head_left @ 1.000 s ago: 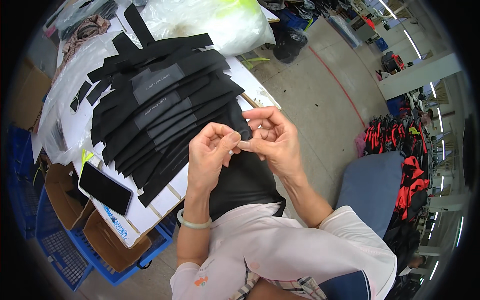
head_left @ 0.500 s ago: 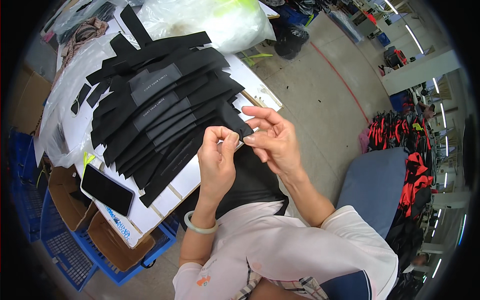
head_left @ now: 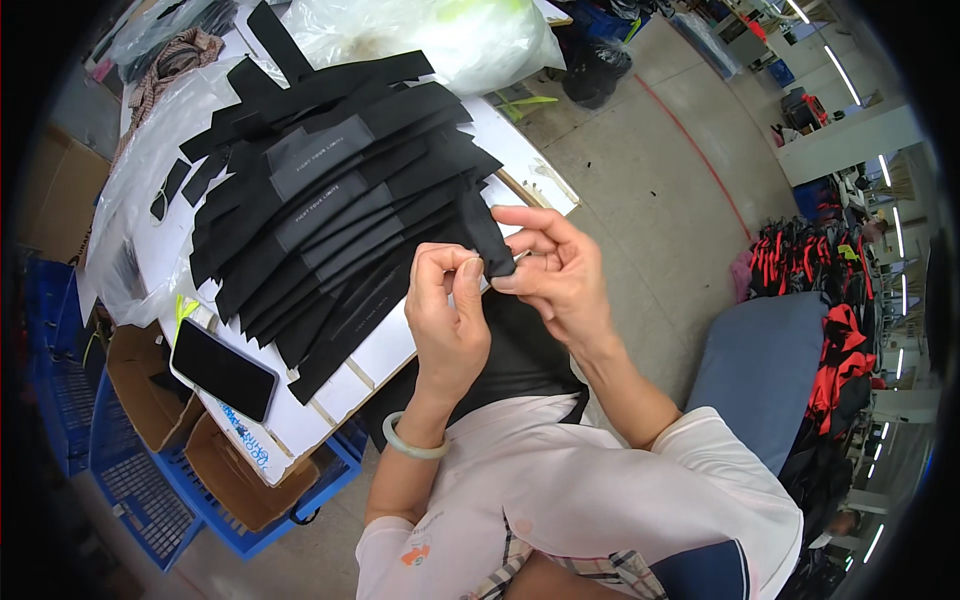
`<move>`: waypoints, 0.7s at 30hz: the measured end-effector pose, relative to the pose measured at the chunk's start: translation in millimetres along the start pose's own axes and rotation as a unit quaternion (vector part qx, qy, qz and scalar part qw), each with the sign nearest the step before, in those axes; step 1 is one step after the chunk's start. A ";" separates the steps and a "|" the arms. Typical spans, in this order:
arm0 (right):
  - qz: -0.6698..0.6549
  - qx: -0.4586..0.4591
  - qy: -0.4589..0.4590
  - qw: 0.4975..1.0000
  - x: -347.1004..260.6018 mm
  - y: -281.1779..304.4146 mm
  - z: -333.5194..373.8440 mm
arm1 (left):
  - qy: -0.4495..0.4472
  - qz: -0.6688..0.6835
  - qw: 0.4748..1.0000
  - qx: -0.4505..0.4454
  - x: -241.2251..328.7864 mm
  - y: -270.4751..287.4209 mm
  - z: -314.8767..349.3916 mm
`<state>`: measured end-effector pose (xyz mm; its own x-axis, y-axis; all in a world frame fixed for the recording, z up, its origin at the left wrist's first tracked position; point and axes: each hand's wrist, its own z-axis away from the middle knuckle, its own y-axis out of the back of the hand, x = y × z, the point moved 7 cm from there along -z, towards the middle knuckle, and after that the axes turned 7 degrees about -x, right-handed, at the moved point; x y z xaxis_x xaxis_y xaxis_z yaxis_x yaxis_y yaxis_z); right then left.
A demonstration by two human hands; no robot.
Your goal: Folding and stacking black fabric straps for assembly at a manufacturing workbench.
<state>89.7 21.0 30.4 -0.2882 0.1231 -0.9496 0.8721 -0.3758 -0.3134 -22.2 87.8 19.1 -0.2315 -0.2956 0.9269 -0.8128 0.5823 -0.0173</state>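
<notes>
Fabric everywhere on my feed: white table [head_left: 395, 345] carrying a fanned stack of black strips [head_left: 330, 210], overlapped so each end stays reachable, I'd judge. Behind it sits a bulging clear plastic bag [head_left: 430, 40]; a blue crate [head_left: 130, 480] with cardboard boxes stands below the table's edge. Dark phone [head_left: 222, 368] lies flat at the near corner, clear of the work. Now the hands: left hand [head_left: 448, 320], jade-green bangle [head_left: 412, 448] on its wrist, pinches the end of one black strip [head_left: 490, 240] between thumb and forefinger. Right hand [head_left: 555, 275] meets it, fingertips pressed onto that same end, lifted just above the table edge.
</notes>
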 end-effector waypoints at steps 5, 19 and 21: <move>-0.329 -0.104 -0.106 0.933 35.8 -7.7 0.5 | 0.020 0.013 1.000 -0.012 -2.5 -4.4 -0.5; -0.087 -0.085 -0.086 0.989 -3.2 6.9 -5.4 | 0.069 0.085 0.993 -0.046 1.5 4.3 1.5; -0.042 -0.080 -0.077 0.993 -5.8 6.8 -5.4 | 0.052 0.067 0.995 -0.058 2.0 4.6 -0.4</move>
<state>99.5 22.7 33.8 -0.4086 0.0011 -0.9127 0.8907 -0.2179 -0.3990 -26.2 90.2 20.9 -0.2725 -0.1320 0.9531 -0.7101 0.6960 -0.1066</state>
